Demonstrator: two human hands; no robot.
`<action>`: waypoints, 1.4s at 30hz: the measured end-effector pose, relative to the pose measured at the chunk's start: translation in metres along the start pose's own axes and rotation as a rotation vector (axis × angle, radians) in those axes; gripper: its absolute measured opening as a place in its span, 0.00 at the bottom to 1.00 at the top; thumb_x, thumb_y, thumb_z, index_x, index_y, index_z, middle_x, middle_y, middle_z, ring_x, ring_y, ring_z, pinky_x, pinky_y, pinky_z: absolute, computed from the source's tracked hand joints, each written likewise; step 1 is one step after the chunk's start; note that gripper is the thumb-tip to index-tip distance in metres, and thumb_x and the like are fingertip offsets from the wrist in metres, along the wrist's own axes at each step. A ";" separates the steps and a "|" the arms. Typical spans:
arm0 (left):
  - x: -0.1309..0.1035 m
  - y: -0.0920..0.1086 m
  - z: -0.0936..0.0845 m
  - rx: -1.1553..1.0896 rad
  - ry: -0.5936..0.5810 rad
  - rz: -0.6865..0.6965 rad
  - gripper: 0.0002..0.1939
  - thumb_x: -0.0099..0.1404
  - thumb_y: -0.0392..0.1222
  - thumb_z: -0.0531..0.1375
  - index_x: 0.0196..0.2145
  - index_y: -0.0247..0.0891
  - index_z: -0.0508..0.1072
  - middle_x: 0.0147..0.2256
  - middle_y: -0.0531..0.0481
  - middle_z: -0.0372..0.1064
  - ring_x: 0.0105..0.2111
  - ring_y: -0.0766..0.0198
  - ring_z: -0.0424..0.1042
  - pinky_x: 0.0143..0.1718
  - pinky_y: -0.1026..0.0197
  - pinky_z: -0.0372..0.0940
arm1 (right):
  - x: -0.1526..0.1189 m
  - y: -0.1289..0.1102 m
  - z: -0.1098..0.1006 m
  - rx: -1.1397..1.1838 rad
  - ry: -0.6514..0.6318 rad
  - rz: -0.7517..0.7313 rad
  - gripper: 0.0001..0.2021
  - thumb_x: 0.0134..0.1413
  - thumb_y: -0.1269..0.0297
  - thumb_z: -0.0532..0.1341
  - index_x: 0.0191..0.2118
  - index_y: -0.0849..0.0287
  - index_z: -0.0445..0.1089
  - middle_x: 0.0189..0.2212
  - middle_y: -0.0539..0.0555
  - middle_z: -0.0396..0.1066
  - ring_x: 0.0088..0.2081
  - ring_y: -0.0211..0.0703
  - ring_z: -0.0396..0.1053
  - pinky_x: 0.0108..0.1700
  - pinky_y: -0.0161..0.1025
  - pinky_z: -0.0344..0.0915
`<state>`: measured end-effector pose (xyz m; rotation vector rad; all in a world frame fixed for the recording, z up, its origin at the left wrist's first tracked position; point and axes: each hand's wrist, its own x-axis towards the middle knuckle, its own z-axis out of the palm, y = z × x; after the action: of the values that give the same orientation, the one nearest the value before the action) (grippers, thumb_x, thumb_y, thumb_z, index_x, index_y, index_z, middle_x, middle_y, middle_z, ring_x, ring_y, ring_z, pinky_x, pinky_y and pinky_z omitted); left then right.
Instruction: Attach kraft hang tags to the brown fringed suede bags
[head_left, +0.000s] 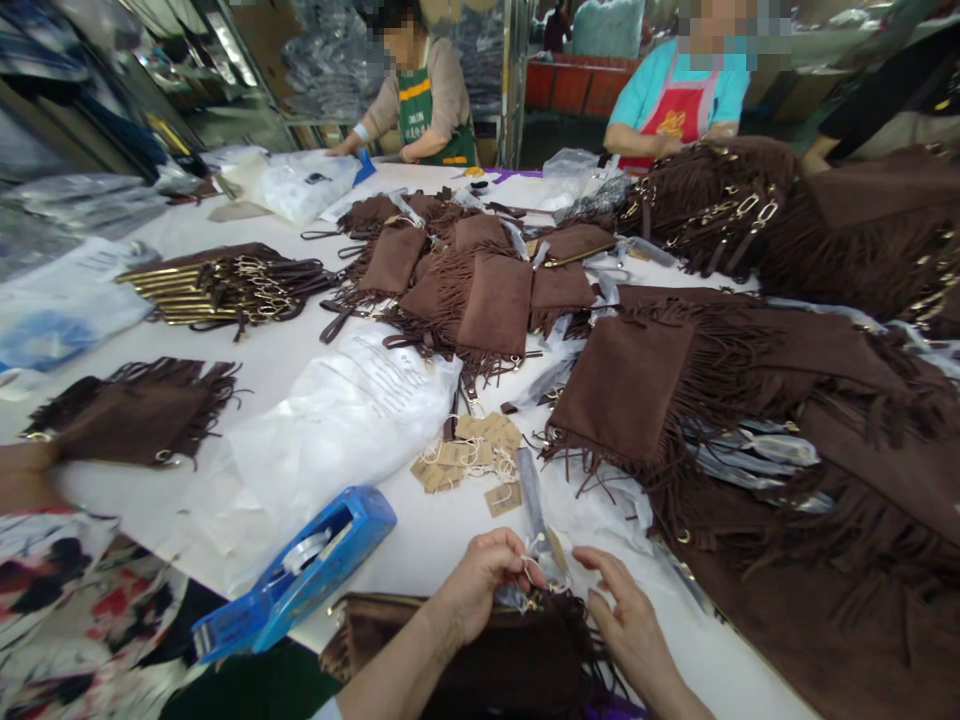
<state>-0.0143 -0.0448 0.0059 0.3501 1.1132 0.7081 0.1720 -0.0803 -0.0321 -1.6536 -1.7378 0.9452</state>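
A dark brown fringed bag (pixel 465 660) with a zipper along its top lies at the table's near edge, below my forearms. My left hand (pixel 480 580) is closed in a pinch on a thin white tag string (pixel 534 555) above the bag's zipper end. Beside the string a brown paper tag (pixel 557 552) stands near a plastic-wrapped strip (pixel 531 490). My right hand (pixel 626 615) is just right of the tag, its thumb and fingers apart and nothing visibly gripped. More brown tags (pixel 469 450) with white strings lie in a loose pile ahead of my hands.
A blue tape dispenser (pixel 315 565) sits left of my arms, beside a white plastic bag (pixel 330 415). Brown fringed pouches (pixel 495 305) and larger bags (pixel 862 560) cover the middle and right. Two co-workers (pixel 435 100) stand across the table; another person's hand (pixel 30 475) touches a pouch at left.
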 end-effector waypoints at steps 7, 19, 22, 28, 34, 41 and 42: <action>0.002 -0.002 -0.004 -0.019 0.032 0.037 0.06 0.39 0.38 0.57 0.20 0.36 0.63 0.15 0.55 0.62 0.18 0.71 0.57 0.24 0.65 0.49 | -0.004 0.018 0.025 -0.189 -0.006 -0.236 0.31 0.40 0.82 0.46 0.52 0.55 0.63 0.49 0.57 0.66 0.51 0.47 0.62 0.51 0.51 0.63; 0.006 -0.006 -0.004 0.058 0.071 0.130 0.09 0.42 0.40 0.63 0.17 0.33 0.67 0.13 0.56 0.60 0.17 0.72 0.56 0.24 0.65 0.50 | -0.009 0.006 -0.023 0.055 -0.275 0.068 0.09 0.53 0.61 0.56 0.26 0.56 0.68 0.22 0.50 0.68 0.27 0.43 0.64 0.30 0.38 0.60; 0.006 -0.003 -0.003 0.034 0.048 0.143 0.11 0.42 0.43 0.64 0.18 0.34 0.67 0.12 0.56 0.59 0.17 0.70 0.57 0.25 0.65 0.51 | -0.017 -0.012 -0.026 0.719 -0.455 0.567 0.13 0.45 0.53 0.62 0.27 0.58 0.68 0.19 0.47 0.67 0.20 0.35 0.61 0.22 0.31 0.52; -0.015 0.009 0.004 0.653 -0.035 0.422 0.10 0.53 0.46 0.60 0.21 0.37 0.72 0.21 0.51 0.66 0.25 0.64 0.62 0.32 0.60 0.54 | -0.019 -0.052 0.007 1.299 -0.363 0.960 0.19 0.28 0.57 0.72 0.24 0.63 0.67 0.16 0.45 0.62 0.16 0.26 0.55 0.17 0.25 0.40; -0.048 0.001 -0.005 1.463 -0.081 0.958 0.10 0.62 0.35 0.51 0.27 0.37 0.70 0.23 0.48 0.66 0.29 0.62 0.62 0.31 0.59 0.50 | -0.017 -0.057 0.033 1.427 -0.183 0.954 0.21 0.23 0.59 0.75 0.21 0.63 0.64 0.14 0.42 0.58 0.15 0.23 0.50 0.16 0.24 0.38; -0.054 -0.023 -0.018 1.455 -0.098 0.876 0.09 0.62 0.36 0.52 0.34 0.39 0.72 0.26 0.48 0.69 0.28 0.64 0.67 0.30 0.62 0.54 | -0.014 -0.062 0.036 1.492 -0.157 0.943 0.21 0.22 0.60 0.75 0.22 0.63 0.66 0.14 0.41 0.56 0.15 0.23 0.49 0.16 0.23 0.41; -0.054 -0.025 -0.016 1.423 -0.145 0.817 0.09 0.62 0.37 0.53 0.36 0.39 0.72 0.28 0.48 0.70 0.29 0.63 0.68 0.30 0.62 0.55 | -0.013 -0.063 0.037 1.488 -0.172 0.941 0.21 0.23 0.58 0.75 0.22 0.63 0.66 0.13 0.40 0.55 0.15 0.23 0.49 0.16 0.23 0.41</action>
<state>-0.0345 -0.1008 0.0219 2.1096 1.1660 0.4381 0.1057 -0.0973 -0.0025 -1.1459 0.1320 2.0529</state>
